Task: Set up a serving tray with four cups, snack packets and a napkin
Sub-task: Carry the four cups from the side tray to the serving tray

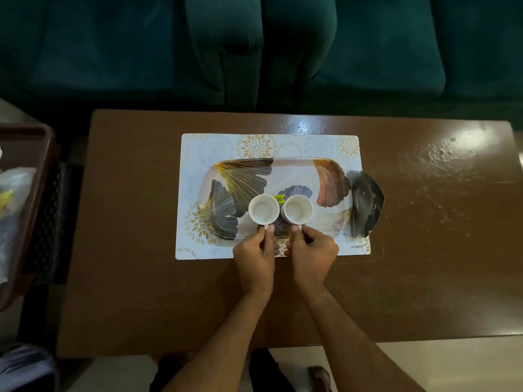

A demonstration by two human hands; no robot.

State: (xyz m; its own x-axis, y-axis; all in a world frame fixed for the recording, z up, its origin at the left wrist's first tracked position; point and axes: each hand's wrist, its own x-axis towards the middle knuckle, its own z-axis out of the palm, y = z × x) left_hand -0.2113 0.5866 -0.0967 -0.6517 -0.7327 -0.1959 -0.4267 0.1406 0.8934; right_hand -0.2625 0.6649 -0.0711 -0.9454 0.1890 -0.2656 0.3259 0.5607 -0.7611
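A serving tray (294, 172) printed with dark and gold leaves lies on a patterned placemat (215, 145) in the middle of the brown table (135, 193). Two white cups stand side by side on the tray's near half, both empty. My left hand (254, 256) pinches the handle of the left cup (263, 209). My right hand (311, 253) pinches the handle of the right cup (297, 209). A dark folded napkin (365, 203) lies at the tray's right end, partly off the placemat.
A dark brown crate (25, 154) with plastic packets (11, 193) inside stands off the table's left edge. A dark green sofa (368, 52) runs behind the table. A small yellow sticker (278, 198) shows on the tray between the cups.
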